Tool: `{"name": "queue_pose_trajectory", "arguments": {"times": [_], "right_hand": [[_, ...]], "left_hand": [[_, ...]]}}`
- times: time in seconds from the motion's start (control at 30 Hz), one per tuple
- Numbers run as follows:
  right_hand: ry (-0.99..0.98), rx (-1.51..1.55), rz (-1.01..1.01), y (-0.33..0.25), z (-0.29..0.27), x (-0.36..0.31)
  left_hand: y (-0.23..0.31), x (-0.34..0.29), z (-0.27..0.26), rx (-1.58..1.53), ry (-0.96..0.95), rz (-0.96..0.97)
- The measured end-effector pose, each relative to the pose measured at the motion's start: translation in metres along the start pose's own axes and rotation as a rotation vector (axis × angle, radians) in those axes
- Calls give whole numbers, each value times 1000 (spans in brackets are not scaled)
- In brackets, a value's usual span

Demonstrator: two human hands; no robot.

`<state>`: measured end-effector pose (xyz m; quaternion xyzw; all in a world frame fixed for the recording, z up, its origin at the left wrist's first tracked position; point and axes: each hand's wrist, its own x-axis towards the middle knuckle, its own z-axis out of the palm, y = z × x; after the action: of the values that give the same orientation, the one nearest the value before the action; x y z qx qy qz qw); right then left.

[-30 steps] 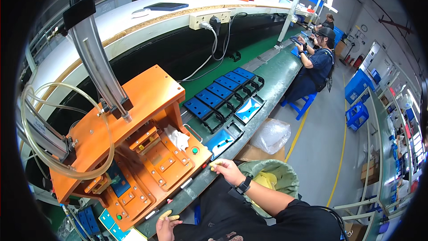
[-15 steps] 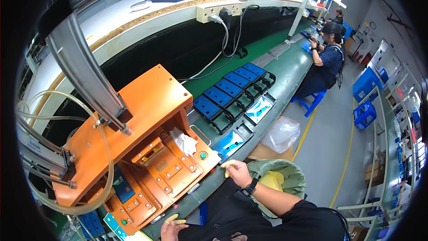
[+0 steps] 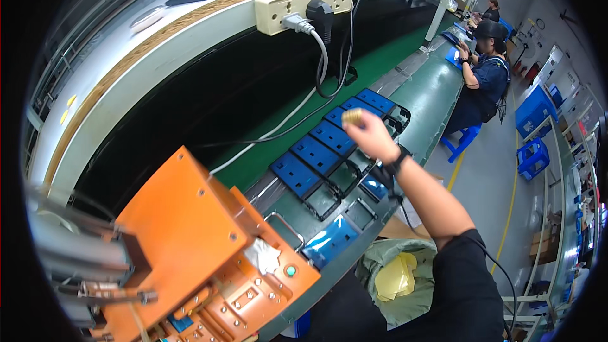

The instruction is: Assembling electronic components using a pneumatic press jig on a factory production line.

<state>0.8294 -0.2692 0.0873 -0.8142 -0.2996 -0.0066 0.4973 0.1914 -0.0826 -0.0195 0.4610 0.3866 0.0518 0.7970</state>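
Observation:
My right hand (image 3: pixel 370 136), with yellow finger covers on its fingertips, hangs over the far part of a row of flat blue panels with black frames (image 3: pixel 296 173). Its fingers are curled together, and nothing shows in them. Its wrist and forearm partly hide the panels behind. Closer to me on the bench lies a glossy blue panel (image 3: pixel 332 240); another shiny blue one (image 3: pixel 375 187) is partly under my forearm. An orange press fixture (image 3: pixel 190 215) with a green button stands at the lower left. My left hand does not show.
A cream power strip (image 3: pixel 278 16) with trailing cables hangs from the shelf edge. Right of the green bench (image 3: pixel 418 104) stands a lined bin (image 3: pixel 373 266) with yellow material inside. A co-worker (image 3: pixel 484 76) sits farther along. A crumpled white cloth (image 3: pixel 261 256) lies on the fixture.
My right hand has moved forward from beside the fixture to above the panel row. The view has swung, and my left hand has left it.

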Motion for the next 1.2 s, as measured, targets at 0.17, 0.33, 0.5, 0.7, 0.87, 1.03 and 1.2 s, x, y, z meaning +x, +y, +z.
{"name": "queue_pose_trajectory", "arguments": {"times": [0.17, 0.33, 0.5, 0.7, 0.87, 1.03, 1.2], "right_hand": [[-20, -802, 525, 66, 14, 141], [-87, -1003, 675, 106, 25, 207], [31, -1153, 563, 146, 54, 227], [-150, -749, 473, 113, 49, 212], [53, -325, 423, 42, 11, 173], [21, 471, 591, 11, -37, 49], [-44, 1330, 574, -41, -64, -141]], "left_hand": [[-24, -16, -61, 153, 20, -315], [-99, -13, -186, 383, -71, -199], [-152, 11, -243, 647, -188, -32], [-187, 35, -241, 942, -340, 159], [-214, 42, -222, 1145, -501, 299], [-25, -8, 10, 259, 208, 271], [-14, -12, 18, 297, -2, 405]]}}
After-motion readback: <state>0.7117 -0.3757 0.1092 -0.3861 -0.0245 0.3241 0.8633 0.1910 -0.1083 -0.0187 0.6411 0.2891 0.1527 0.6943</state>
